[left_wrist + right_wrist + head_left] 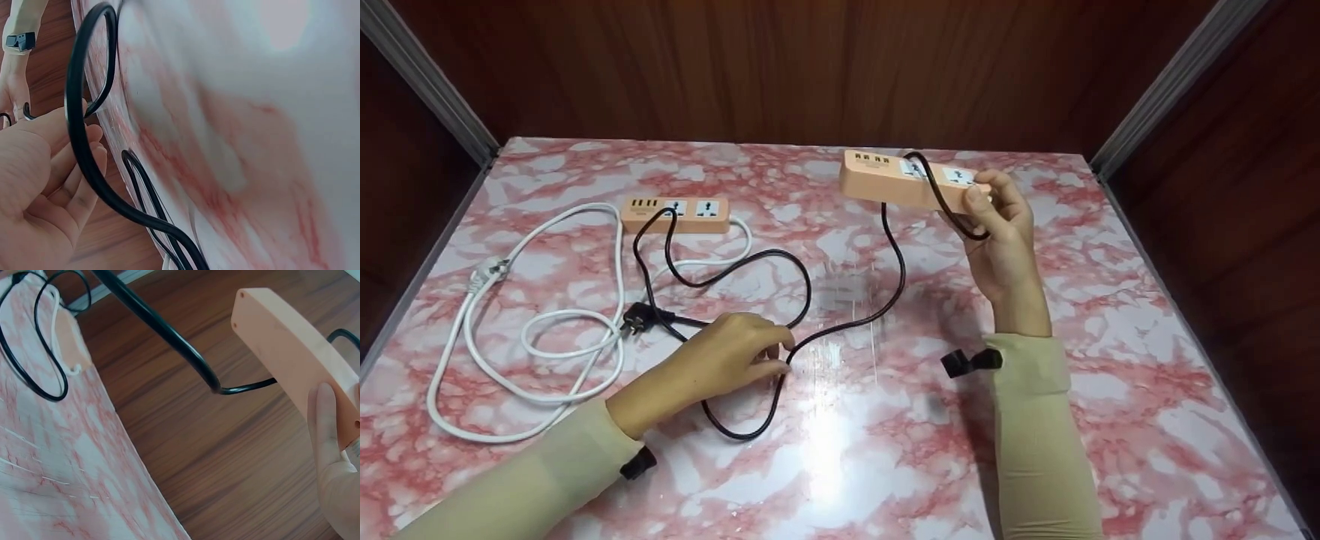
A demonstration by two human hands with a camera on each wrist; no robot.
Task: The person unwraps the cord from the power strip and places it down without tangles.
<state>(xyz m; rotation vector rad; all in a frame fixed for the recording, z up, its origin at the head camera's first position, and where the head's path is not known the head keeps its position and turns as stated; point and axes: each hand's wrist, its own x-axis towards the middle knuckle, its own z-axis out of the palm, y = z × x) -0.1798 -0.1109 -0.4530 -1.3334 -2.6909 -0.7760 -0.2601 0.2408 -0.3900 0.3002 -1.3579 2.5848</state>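
Observation:
My right hand (pixel 1006 232) grips one end of a peach-orange power strip (pixel 877 180), held up above the far right of the table. Its black cord (pixel 901 277) loops over the sockets, then hangs to the tabletop. Seen from the right wrist, the strip's back (pixel 281 343) faces the camera, with fingers (pixel 325 422) along it. Low over the table's middle, my left hand (pixel 727 356) pinches the black cord between thumb and index finger. The left wrist view has that cord (pixel 76 112) curving past the fingertips. Left of this hand lies the black plug (pixel 639 318).
A second orange power strip (pixel 690 222) lies at the back left, with loops of black cord over it. Its white cord (pixel 457 337) spreads in coils at the left, near a white plug (pixel 486 274). Dark wood-look walls (pixel 810 67) enclose the marbled table (pixel 1110 420).

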